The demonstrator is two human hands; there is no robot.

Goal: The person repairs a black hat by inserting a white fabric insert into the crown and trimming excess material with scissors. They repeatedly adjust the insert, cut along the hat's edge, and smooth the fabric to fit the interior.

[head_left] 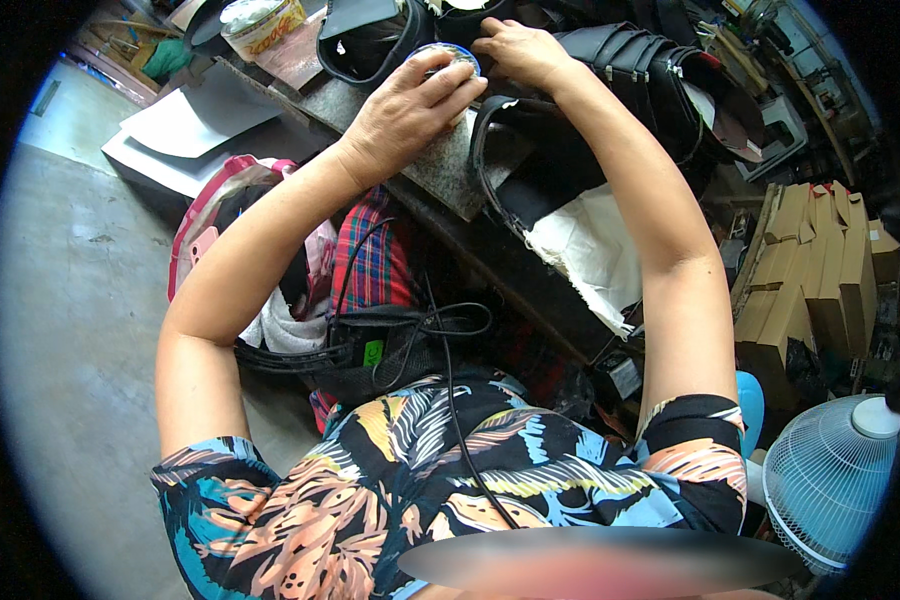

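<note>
At the top centre, my left hand (405, 115) has its fingers wrapped over a small round can (467, 57) with a blue rim. The palm covers most of the can. Just to its right, my right hand (525, 52) is closed, fingertips bent down at dark material; what they hold, if anything, is hidden. Below it lies a curved black piece (485, 150) with frayed white cloth (595, 250) hanging toward me. A black open-topped piece (370, 75) stands left of the can. Several black leather-like pieces (630, 60) are stacked to the right.
A grey work surface (450, 175) lies beneath the hands. Left are white sheets (185, 125), a yellow tub (260, 30) and a pink-edged bag (185, 235). A black cable (450, 400) runs over my lap. Cardboard boxes (820, 270) and a fan (835, 490) stand at right.
</note>
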